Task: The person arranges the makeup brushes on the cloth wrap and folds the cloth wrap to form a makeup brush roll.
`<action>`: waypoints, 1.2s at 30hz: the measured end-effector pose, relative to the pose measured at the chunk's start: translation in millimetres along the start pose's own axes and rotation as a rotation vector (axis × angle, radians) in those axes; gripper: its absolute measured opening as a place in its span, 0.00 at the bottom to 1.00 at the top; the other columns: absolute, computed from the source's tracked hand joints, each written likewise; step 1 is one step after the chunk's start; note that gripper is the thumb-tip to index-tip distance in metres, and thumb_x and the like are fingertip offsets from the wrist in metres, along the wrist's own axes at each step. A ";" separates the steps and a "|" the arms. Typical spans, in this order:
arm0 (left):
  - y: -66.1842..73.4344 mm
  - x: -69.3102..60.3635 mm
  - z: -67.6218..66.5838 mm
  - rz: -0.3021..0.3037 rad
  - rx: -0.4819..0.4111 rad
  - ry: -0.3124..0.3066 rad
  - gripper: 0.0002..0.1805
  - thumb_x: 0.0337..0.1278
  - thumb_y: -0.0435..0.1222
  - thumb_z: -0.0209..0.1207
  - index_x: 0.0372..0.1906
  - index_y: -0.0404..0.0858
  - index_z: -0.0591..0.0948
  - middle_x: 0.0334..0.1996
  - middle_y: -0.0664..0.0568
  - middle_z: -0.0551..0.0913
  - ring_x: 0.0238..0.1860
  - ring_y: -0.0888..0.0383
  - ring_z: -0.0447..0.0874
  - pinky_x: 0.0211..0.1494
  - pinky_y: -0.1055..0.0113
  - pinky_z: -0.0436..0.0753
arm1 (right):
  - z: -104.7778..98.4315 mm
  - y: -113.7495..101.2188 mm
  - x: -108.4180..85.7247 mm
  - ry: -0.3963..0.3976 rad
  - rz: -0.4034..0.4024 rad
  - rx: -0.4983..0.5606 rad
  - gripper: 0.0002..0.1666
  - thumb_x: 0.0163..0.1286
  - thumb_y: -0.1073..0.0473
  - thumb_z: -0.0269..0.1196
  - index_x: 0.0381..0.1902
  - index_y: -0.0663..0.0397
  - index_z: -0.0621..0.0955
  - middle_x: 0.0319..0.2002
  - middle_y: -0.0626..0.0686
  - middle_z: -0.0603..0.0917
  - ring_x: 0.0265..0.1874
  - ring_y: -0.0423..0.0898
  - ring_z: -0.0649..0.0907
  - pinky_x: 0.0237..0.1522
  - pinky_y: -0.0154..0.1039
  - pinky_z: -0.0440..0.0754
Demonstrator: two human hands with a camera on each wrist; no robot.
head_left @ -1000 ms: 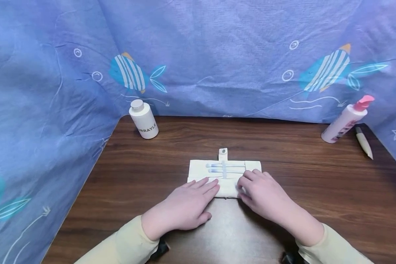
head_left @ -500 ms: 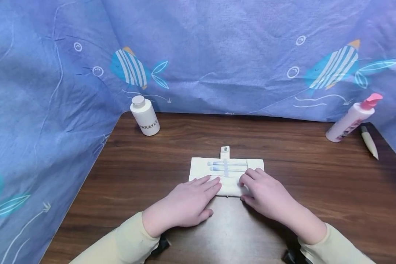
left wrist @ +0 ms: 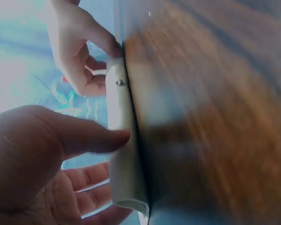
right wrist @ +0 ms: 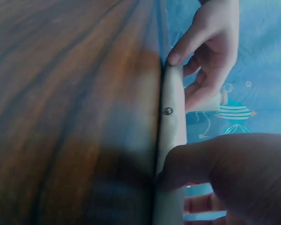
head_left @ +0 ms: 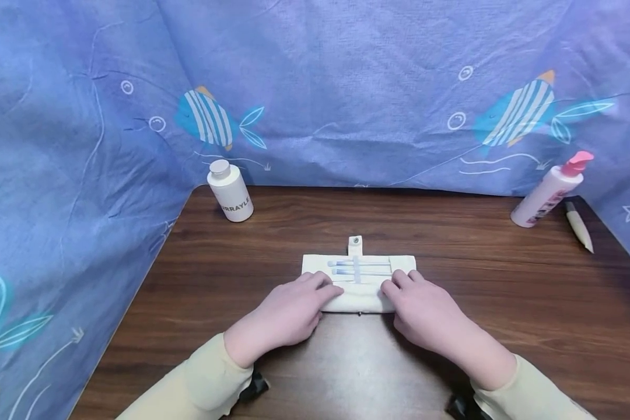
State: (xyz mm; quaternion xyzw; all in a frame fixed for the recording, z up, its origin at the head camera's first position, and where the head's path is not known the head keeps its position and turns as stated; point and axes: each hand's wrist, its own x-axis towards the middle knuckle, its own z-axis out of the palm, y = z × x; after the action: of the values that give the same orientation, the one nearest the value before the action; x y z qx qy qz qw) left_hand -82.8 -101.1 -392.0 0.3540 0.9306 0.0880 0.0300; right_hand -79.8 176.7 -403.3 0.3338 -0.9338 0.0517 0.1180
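Note:
A white fabric brush pouch [head_left: 358, 298] lies on the table with its near part folded over. Two slim brushes [head_left: 367, 273] show on its inner side, under a pale elastic band. From its far edge sticks a tab [head_left: 355, 247] with a snap. My left hand [head_left: 293, 309] pinches the left end of the fold, fingers curled over the top and thumb at the near side. At the right end, my right hand [head_left: 425, 312] grips the same fold in a like way. Both wrist views show a metal snap [left wrist: 121, 82] on the fold between the hands.
A white bottle [head_left: 231, 192] stands at the back left of the dark wood table [head_left: 231, 262]. Toward the back right are a pump bottle [head_left: 546, 197] with a pink top and a pale pointed object [head_left: 579, 227]. A blue fish-print cloth [head_left: 346, 105] hangs behind.
My left hand, lying flat on the pouch before, has curled its fingers and now pinches the fold. The right fingers have shifted slightly on their end. The pouch stays in place.

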 end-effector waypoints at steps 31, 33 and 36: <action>-25.1 3.7 -10.0 -0.160 -0.237 0.042 0.15 0.71 0.35 0.54 0.57 0.47 0.83 0.51 0.57 0.87 0.52 0.58 0.86 0.57 0.54 0.84 | -12.7 28.9 0.6 -0.101 0.055 0.217 0.10 0.65 0.63 0.65 0.44 0.52 0.81 0.38 0.45 0.80 0.41 0.46 0.80 0.47 0.50 0.81; -27.9 4.3 -9.9 -0.164 -0.249 0.042 0.15 0.71 0.35 0.54 0.57 0.47 0.83 0.50 0.59 0.87 0.49 0.60 0.85 0.56 0.56 0.84 | -15.3 30.5 0.8 -0.112 0.089 0.241 0.10 0.68 0.61 0.66 0.47 0.52 0.81 0.39 0.46 0.82 0.41 0.47 0.82 0.46 0.51 0.82; -31.5 4.5 -10.6 -0.169 -0.273 0.030 0.14 0.72 0.36 0.54 0.56 0.49 0.83 0.44 0.60 0.86 0.42 0.60 0.83 0.52 0.58 0.83 | -17.0 33.5 1.7 -0.120 0.132 0.279 0.10 0.70 0.59 0.66 0.48 0.51 0.82 0.38 0.45 0.84 0.38 0.44 0.84 0.43 0.51 0.83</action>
State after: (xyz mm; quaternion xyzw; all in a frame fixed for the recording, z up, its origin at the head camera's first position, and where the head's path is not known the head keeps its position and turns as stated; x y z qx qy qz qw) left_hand -108.0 -122.8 -387.4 0.2657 0.9368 0.2161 0.0715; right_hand -99.1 204.5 -387.0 0.2874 -0.9428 0.1685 0.0111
